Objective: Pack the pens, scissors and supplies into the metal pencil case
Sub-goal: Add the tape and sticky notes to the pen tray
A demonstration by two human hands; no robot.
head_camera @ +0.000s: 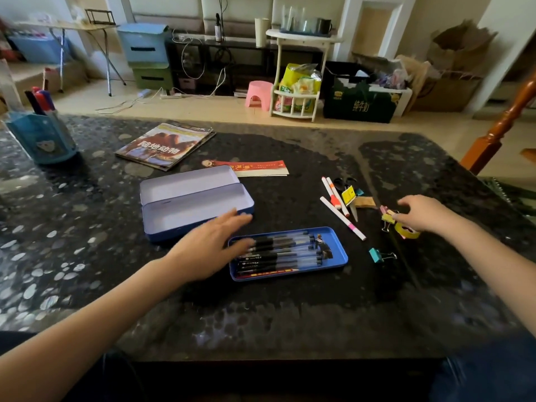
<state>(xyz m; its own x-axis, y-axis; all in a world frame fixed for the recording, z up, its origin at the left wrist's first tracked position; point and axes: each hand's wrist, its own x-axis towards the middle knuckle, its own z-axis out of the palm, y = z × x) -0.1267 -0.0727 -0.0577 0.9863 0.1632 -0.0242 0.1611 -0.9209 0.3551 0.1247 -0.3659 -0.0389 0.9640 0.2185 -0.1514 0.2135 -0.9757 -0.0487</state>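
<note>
Dark speckled tabletop [290, 314] is carrying one open metal pencil case [191, 198] mid-tabletop, one pen tray [339, 253], three markers [342, 217]. Left grip [208, 250] is hovering wide; right grip [426, 216] is pinching a yellow binder clip [387, 218].

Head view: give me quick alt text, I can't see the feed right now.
An open metal pencil case lies empty on a dark table, with a blue tray of pens beside it. The left hand rests flat at the tray's end; the right hand reaches the binder clips, near markers.
</note>
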